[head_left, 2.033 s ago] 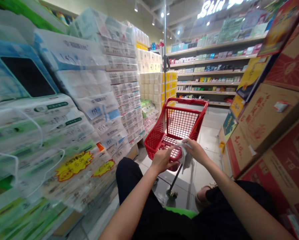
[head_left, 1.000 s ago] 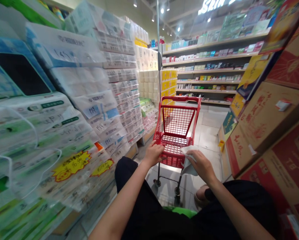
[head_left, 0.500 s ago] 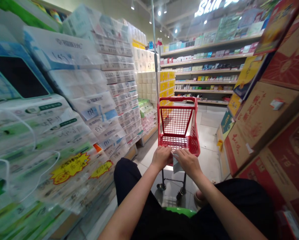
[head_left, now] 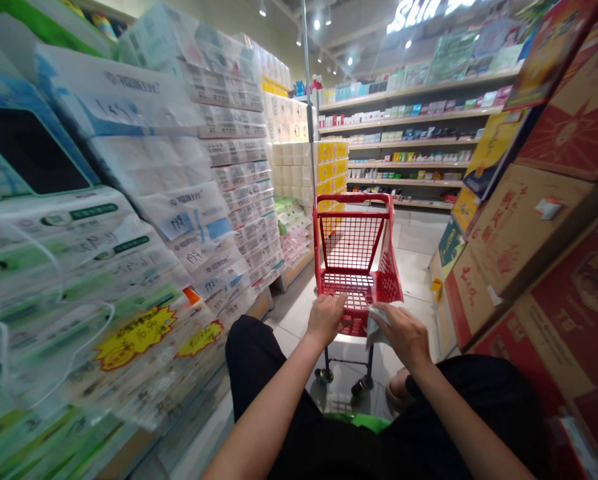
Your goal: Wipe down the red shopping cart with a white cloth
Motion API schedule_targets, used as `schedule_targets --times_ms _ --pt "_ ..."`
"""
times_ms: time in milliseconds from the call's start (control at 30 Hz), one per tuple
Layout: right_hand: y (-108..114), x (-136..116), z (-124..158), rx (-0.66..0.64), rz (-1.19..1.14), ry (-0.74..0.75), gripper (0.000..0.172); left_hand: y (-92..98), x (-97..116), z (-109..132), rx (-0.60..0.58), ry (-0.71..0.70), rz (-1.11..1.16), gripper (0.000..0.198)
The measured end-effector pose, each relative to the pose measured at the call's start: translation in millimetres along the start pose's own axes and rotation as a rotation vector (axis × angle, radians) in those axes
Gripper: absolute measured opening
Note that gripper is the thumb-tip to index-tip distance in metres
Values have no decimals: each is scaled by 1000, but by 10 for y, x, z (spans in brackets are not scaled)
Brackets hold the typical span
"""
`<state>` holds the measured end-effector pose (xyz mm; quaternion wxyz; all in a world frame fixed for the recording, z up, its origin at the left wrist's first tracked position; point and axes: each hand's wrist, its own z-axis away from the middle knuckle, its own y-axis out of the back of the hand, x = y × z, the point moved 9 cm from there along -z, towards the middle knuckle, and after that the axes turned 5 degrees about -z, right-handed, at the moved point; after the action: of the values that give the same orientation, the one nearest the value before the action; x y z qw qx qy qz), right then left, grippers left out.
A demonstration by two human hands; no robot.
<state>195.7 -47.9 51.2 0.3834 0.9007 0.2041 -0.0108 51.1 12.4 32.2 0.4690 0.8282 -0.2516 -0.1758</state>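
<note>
A small red shopping cart [head_left: 353, 243] with a grid basket stands upright in front of my knees. My left hand [head_left: 326, 319] is closed on the left part of its near rim. At the near right corner, my right hand [head_left: 407, 335] holds a crumpled white cloth [head_left: 375, 328] against the rim. Part of the cloth hangs below my fingers; whether it is paper or fabric I cannot tell. The cart's near wheels [head_left: 361, 385] rest on the tiled floor.
Stacked packs of tissue paper [head_left: 173, 200] line the left side, with a white cable [head_left: 61, 267] hanging over them. Cardboard boxes [head_left: 519, 227] are piled on the right. Stocked shelves [head_left: 409, 143] stand behind the cart. Something green [head_left: 363, 421] shows beneath me.
My right hand has moved right along the cart's near rim with the cloth, away from my left hand. The left hand stays at nearly the same spot.
</note>
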Motion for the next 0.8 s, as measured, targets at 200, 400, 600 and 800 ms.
schedule_targets --times_ms 200,400,600,800 --pt "-212 -458 -53 -83 -88 74 34 35 79 -15 11 20 27 45" --pt "25 -163 39 -105 -12 88 35 50 52 6 -14 -6 26 53" --pt "246 283 90 -49 48 -2 28 7 42 9 -39 -2 25 68" --pt "56 26 26 -69 76 -45 25 -26 30 -2 -42 8 23 73"
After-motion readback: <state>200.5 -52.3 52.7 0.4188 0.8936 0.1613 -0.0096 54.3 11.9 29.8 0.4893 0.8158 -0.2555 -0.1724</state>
